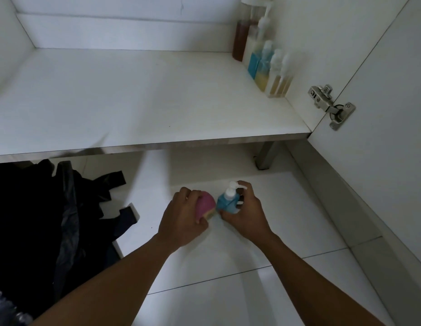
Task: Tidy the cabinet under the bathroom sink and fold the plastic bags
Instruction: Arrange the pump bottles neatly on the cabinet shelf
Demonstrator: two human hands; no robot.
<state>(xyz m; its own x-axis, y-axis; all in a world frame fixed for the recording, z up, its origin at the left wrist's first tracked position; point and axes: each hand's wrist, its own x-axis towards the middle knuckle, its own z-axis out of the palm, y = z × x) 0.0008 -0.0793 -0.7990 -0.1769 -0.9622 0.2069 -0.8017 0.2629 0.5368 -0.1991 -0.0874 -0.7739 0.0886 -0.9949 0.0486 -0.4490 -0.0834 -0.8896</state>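
Note:
My left hand (181,215) grips a pink rounded object with a pale yellow base (206,204) low over the white floor tiles. Right beside it, my right hand (246,211) holds a small blue pump bottle with a white pump (228,200), fingers curled round it. The two objects nearly touch. The open cabinet's white shelf (146,97) lies beyond them, bare except for a row of pump bottles (263,64) lined along its right wall. A heap of black plastic bags (51,220) lies on the floor at the left.
The open cabinet door (381,102) stands at the right on a metal hinge (329,105). A metal cabinet leg (267,156) stands under the shelf's front right. Crumpled clear plastic (7,309) shows at the bottom left corner.

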